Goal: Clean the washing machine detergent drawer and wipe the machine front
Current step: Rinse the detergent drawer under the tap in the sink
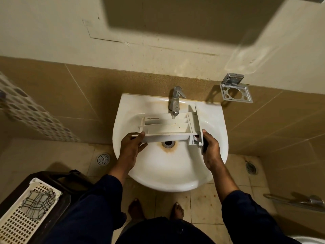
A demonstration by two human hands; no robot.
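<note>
Both my arms reach forward over the near rim of the white sink. My left hand grips the detergent drawer at its left end. My right hand clasps its front panel. The drawer sits level across the basin's middle, under the tap.

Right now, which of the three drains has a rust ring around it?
The sink drain, under the drawer: an orange-brown ring surrounds it. The left floor drain and right floor drain sit in the tiles beside the sink.
</note>
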